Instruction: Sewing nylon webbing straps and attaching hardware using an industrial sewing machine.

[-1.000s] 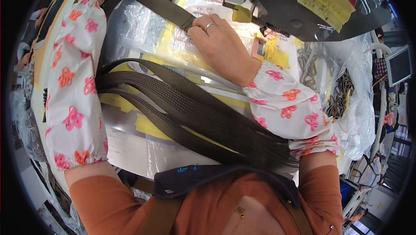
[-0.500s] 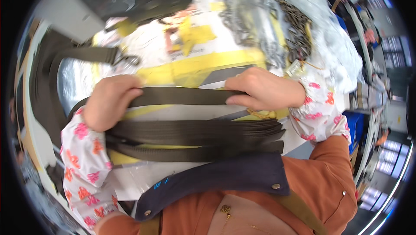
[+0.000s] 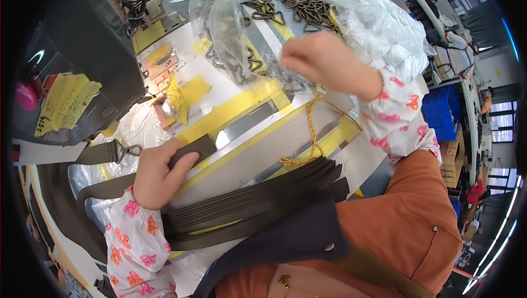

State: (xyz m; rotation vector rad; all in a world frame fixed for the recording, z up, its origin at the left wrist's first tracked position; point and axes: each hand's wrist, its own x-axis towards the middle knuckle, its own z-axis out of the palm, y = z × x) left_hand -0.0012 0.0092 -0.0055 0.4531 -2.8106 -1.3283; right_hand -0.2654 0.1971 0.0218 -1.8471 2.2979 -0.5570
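Observation:
My left hand [image 3: 162, 174] grips the end of an olive webbing strap [image 3: 198, 147] at the front left of the sewing bed. My right hand [image 3: 329, 64] is blurred, raised near a clear plastic bag [image 3: 225, 18] and a pile of dark metal triangle rings [image 3: 307, 9], fingers curled; anything in them is unclear. A bundle of straps [image 3: 247, 199] lies in front of me. Left of my left hand, a strap end [image 3: 99, 152] carries a metal ring [image 3: 129, 152]. A yellow cord [image 3: 310, 133] lies below my right hand.
The sewing machine [image 3: 77, 40] with yellow notes [image 3: 66, 103] fills the upper left. A taped guide [image 3: 162, 62] sits beside its needle area. Blue bins [image 3: 439, 111] and shelving [image 3: 417, 1] stand to the right. A person in red [image 3: 475, 191] is in the distance.
My view has swung rightward. My right hand has left the strap it held half a second ago and moved up toward the rings. My left hand still holds the strap.

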